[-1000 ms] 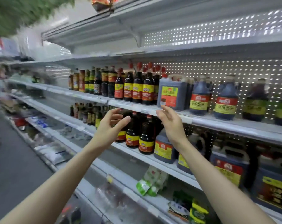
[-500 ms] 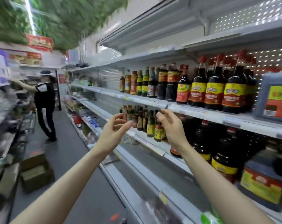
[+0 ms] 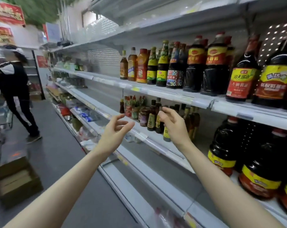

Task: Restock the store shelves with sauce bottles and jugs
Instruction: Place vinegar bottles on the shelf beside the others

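Nearest the camera, two bare forearms reach up toward the shelving. Left hand (image 3: 114, 130): grip loose, fingers softly curved, thumb apart from index, nothing in it. It sits in front of the white metal middle shelf (image 3: 164, 148). Right hand (image 3: 174, 127): grip loosely curled, thumb and index close together, nothing held that I can see. Its fingertips overlap the small glass condiment bottles and jars (image 3: 151, 117) in view; cannot tell if they touch.

Low right, close: fat dark plastic sauce jugs with red-and-yellow labels (image 3: 259, 171), glossy and round-shouldered, stand on that same shelf level, well right of the right hand. The small bottles stand upright in a cluster on the shelf, slim necks, mixed caps, dark liquid, some yellow labels.

One level up, the white upper shelf with a clear price strip (image 3: 172, 94) carries big dark soy bottles with red caps (image 3: 213, 66), shiny plastic with red-gold labels. Left of them is a row of slimmer bottles with green, yellow and orange labels (image 3: 161, 66). Far right, blurry, is a tall red-labelled bottle (image 3: 241, 79). Behind them is the perforated white metal back panel (image 3: 103, 60).

Left side, on the grey floor (image 3: 57, 145), lies a brown cardboard box (image 3: 16, 180), flaps open. Further down the aisle is a person in black clothes and a white visor (image 3: 14, 83), blurred. Top left, far: a red banner sign (image 3: 7, 12), text unreadable.
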The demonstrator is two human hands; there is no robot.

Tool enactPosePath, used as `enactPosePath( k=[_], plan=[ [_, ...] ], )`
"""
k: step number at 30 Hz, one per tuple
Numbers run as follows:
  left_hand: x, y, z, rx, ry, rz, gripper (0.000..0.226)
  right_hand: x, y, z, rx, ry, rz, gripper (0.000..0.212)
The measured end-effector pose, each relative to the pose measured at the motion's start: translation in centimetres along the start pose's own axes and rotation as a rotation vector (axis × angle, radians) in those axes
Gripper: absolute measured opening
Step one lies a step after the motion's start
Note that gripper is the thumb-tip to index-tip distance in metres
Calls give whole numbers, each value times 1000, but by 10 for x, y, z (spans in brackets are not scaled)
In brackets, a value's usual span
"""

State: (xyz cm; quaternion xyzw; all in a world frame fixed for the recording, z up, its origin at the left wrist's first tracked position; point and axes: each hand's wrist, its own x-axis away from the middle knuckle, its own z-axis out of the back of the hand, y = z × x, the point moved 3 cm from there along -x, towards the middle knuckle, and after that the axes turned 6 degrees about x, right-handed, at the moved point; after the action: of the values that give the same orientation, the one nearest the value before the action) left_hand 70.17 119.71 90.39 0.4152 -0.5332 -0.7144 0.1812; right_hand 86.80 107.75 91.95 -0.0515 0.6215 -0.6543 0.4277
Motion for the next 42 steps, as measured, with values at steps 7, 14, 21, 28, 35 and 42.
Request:
enactPosePath(
  k=[7,14,21,28,35,42],
  plan=[
    [-106,-148,27,32,-216,147,60,-47,133,-89,64,134,-229,35],
    [-150,-309,21,51,-394,410,47,-42,263,-155,67,249,-545,32],
    [-126,-466,-5,-11,-527,630,37,17,406,-193,97,307,-824,21],
    [-71,-622,-26,-76,-571,861,37,98,555,-232,93,302,-1085,28],
    [4,-770,-33,-117,-571,1071,37,194,696,-291,98,347,-1282,13],
    [65,-880,-32,-151,-556,1169,15,277,805,-342,149,406,-1428,16]
  ],
)
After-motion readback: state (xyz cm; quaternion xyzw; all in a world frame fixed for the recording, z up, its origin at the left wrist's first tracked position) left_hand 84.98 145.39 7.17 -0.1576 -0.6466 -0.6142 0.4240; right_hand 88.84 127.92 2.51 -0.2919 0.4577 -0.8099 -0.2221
